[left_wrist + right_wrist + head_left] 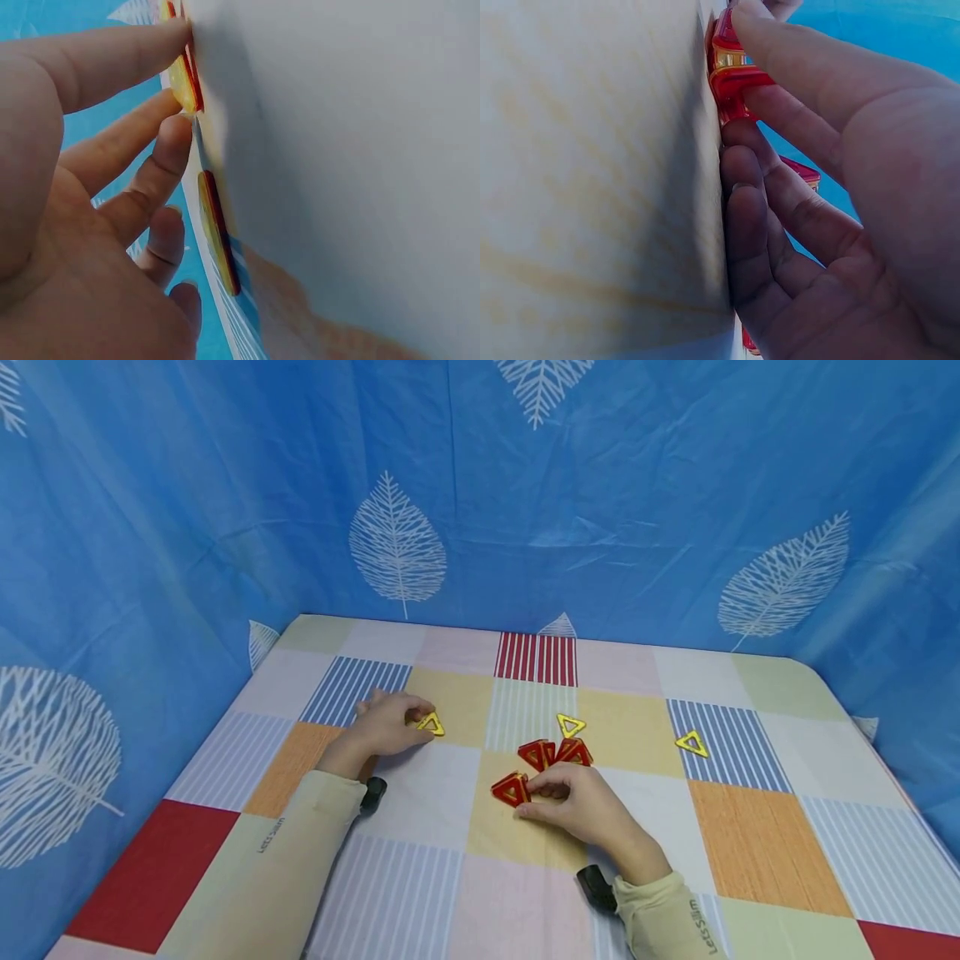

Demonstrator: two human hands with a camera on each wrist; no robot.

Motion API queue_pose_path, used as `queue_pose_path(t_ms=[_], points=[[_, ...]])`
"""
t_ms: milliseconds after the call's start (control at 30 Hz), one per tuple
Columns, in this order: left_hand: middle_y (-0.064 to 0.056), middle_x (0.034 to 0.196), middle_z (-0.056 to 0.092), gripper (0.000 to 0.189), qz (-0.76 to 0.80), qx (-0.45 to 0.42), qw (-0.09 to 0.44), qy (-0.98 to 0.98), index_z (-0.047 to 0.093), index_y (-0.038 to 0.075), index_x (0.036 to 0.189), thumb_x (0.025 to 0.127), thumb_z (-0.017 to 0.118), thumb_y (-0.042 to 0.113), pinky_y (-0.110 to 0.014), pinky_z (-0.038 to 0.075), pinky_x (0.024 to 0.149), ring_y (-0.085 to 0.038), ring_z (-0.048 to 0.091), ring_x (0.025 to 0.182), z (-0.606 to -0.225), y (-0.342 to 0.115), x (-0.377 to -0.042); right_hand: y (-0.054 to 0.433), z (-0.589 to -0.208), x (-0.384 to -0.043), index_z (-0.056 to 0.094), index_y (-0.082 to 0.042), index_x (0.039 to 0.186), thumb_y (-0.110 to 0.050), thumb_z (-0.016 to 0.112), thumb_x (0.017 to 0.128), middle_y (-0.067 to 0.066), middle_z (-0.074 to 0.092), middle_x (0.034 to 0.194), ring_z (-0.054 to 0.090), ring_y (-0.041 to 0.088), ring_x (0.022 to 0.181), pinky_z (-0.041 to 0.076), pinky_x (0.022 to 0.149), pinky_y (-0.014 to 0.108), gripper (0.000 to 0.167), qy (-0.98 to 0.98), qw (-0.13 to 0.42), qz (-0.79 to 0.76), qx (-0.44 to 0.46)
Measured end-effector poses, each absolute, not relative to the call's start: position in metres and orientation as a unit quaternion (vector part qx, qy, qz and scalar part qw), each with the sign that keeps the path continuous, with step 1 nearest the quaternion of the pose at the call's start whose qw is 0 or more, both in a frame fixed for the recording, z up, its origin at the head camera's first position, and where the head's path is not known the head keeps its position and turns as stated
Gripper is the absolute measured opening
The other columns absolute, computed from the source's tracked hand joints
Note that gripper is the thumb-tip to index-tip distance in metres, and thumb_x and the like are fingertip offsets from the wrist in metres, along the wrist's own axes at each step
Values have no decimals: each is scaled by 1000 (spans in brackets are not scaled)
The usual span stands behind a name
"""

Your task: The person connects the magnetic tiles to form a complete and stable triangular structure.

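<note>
At the left of the table, my left hand (390,722) pinches a small yellow triangular tile (438,730) between thumb and fingertips. Seen edge-on in the left wrist view, this tile (180,81) shows a red layer against its yellow one. My right hand (581,806) grips a red triangular piece (510,790) near the table's middle, its thumb and index finger at the right side. Red and orange layers show on that piece (731,79) in the right wrist view. Just beyond the right hand lie two more red triangular pieces, one on the left (536,753) and one on the right (574,751).
A yellow triangular tile (571,725) lies behind the red pieces, and another (692,743) sits farther right on a blue-striped patch. The patchwork tablecloth (420,802) covers the table. Blue curtains (525,510) with white leaves hang along the back and sides.
</note>
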State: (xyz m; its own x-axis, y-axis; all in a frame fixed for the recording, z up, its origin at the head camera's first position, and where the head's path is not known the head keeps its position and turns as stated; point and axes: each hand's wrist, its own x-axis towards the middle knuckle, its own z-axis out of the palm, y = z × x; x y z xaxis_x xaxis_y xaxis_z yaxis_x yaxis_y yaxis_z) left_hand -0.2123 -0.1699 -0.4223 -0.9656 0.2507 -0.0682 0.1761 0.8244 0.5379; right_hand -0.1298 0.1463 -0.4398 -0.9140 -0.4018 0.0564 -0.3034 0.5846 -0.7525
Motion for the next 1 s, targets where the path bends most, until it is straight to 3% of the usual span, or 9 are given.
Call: queue_pose_path(t_ms=[233, 533, 1000], points=[[4, 99, 66, 39, 276, 133, 60, 950, 74, 13, 118, 84, 83, 29, -60, 26, 94, -25, 48, 105, -418, -154, -201, 146, -438, -130, 78, -18, 96, -29, 88, 79, -11, 70, 91, 62, 9, 83, 53, 74, 30, 22, 890, 59, -407, -197], [5, 98, 64, 38, 314, 184, 84, 928, 73, 9, 118, 83, 84, 21, -39, 42, 87, -17, 51, 94, -420, -121, -182, 148, -437, -130, 78, -17, 95, -26, 87, 81, -12, 69, 85, 62, 8, 77, 53, 70, 29, 18, 888, 57, -408, -203], [1, 99, 62, 36, 333, 260, 134, 896, 71, 7, 113, 83, 85, 20, -36, 47, 87, -17, 54, 94, -422, -95, -165, 170, -436, -132, 78, -14, 95, -17, 85, 81, -6, 61, 77, 56, 12, 69, 48, 60, 27, 16, 889, 78, -403, -202]])
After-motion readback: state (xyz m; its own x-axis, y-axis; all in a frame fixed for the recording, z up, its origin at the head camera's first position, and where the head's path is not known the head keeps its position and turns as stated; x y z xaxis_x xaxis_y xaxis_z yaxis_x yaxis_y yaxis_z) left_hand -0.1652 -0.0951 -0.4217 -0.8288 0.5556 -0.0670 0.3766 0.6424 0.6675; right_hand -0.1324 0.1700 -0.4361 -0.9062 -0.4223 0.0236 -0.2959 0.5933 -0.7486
